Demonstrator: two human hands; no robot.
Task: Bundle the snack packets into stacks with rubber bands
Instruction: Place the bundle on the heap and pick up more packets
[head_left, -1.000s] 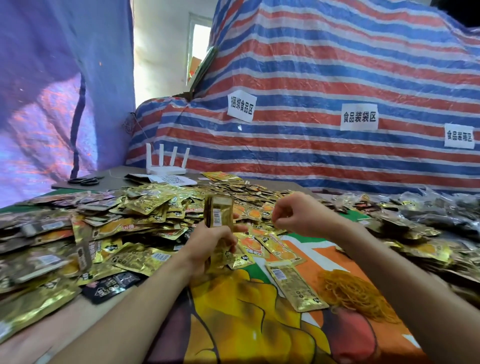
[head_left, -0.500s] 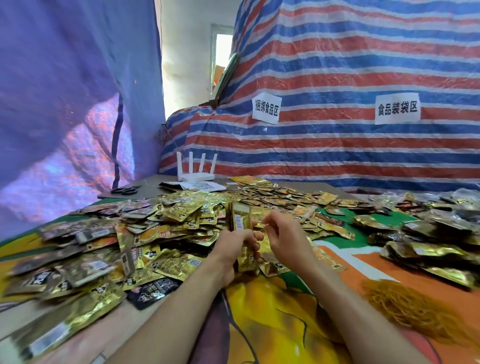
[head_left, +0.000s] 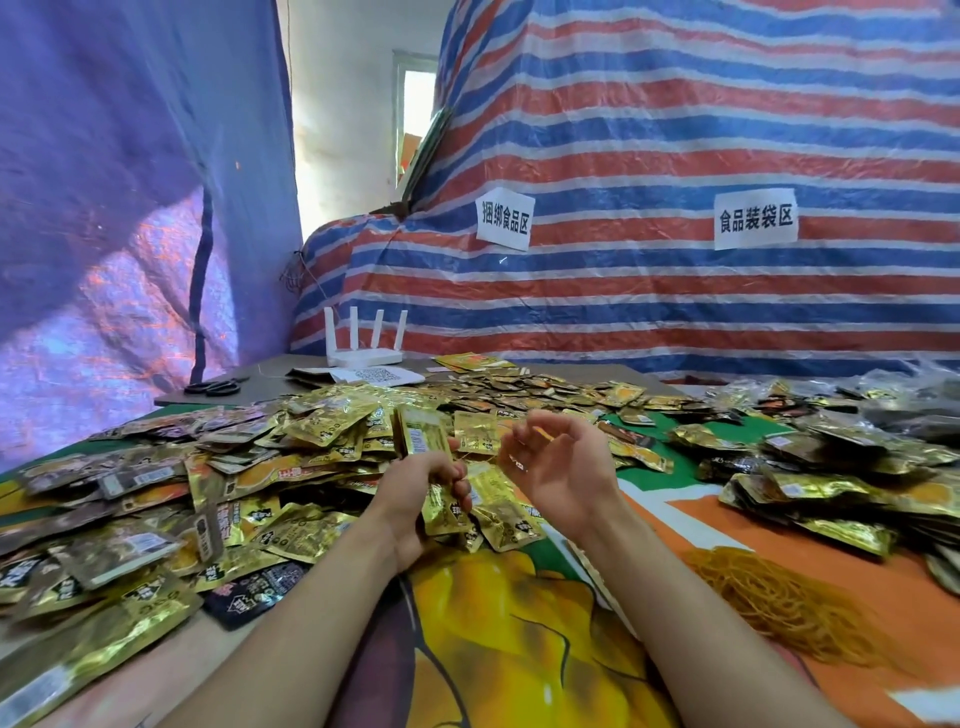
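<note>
**Left hand holds an upright stack of packets; right hand loose with a rubber band**

Head view: The left hand (head_left: 426, 480) is closed around a stack of gold snack packets (head_left: 420, 441), held upright on edge above the counter (head_left: 519, 623), with a white barcode label facing the camera. Its grip wraps the lower half of the stack, fingers curled round the right side. The right hand (head_left: 558, 467) sits just beside it, palm turned toward the camera, fingers half curled and spread, its grip clamped on no packet. A thin orange rubber band (head_left: 543, 435) shows at its fingertips, and a fine strand seems to run from there toward the stack; whether it already circles the stack I cannot tell.

Loose packets (head_left: 234, 467) in gold and dark foil lie heaped across the left and middle of the counter, touching and overlapping. More packets (head_left: 810, 467) are piled on the right. A tangle of orange rubber bands (head_left: 779, 608) lies on the bright printed cloth near the right forearm. At the far edge stand a white router (head_left: 363, 348) with four antennas and black scissors (head_left: 213, 387), well apart from the hands. Behind hangs a striped tarp (head_left: 675, 130) carrying two white paper signs (head_left: 504, 221).
</note>
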